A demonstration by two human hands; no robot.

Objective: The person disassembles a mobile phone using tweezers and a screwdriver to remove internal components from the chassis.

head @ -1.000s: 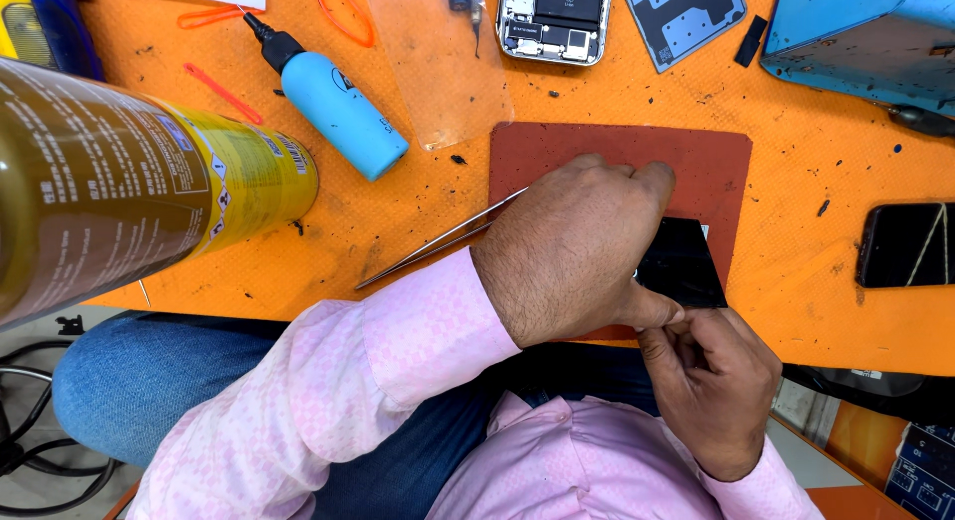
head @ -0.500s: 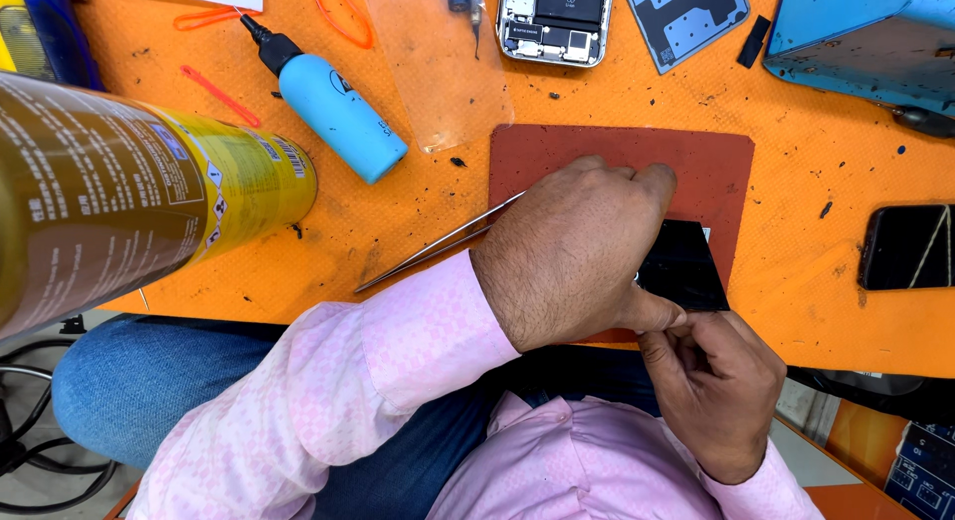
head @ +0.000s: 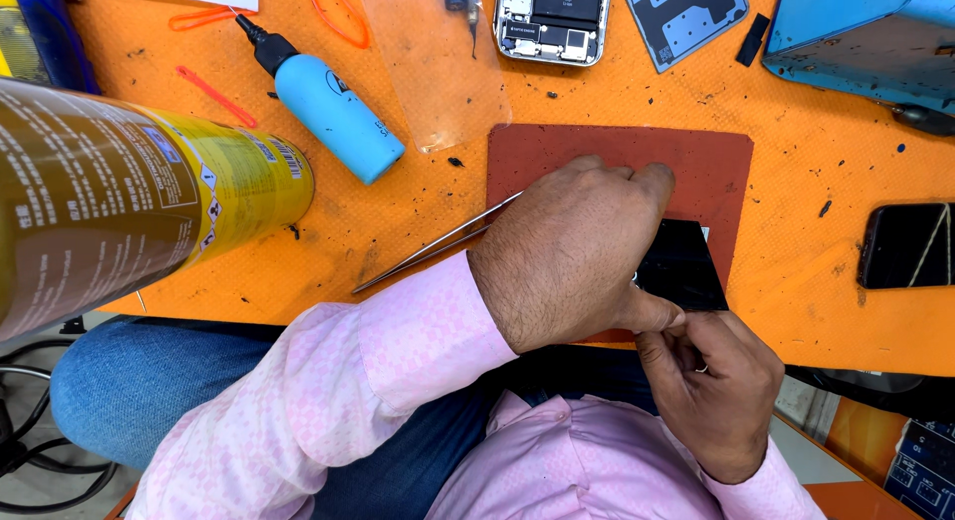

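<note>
My left hand (head: 572, 256) lies palm down on a dark red mat (head: 716, 167) and covers most of a flat black panel (head: 681, 266). It grips metal tweezers (head: 428, 249) whose back end sticks out to the lower left; the tips are hidden under the hand. At the table's near edge my right hand (head: 711, 386) has its fingers curled, pinching the panel's near edge right beside my left thumb.
On the orange table (head: 398, 211) lie a blue squeeze bottle with a black nozzle (head: 328, 107), an opened phone (head: 552, 17), a grey back cover (head: 681, 17), a blue box (head: 865, 32) and a dark phone (head: 905, 243). A large yellow spray can (head: 129, 192) looms at left.
</note>
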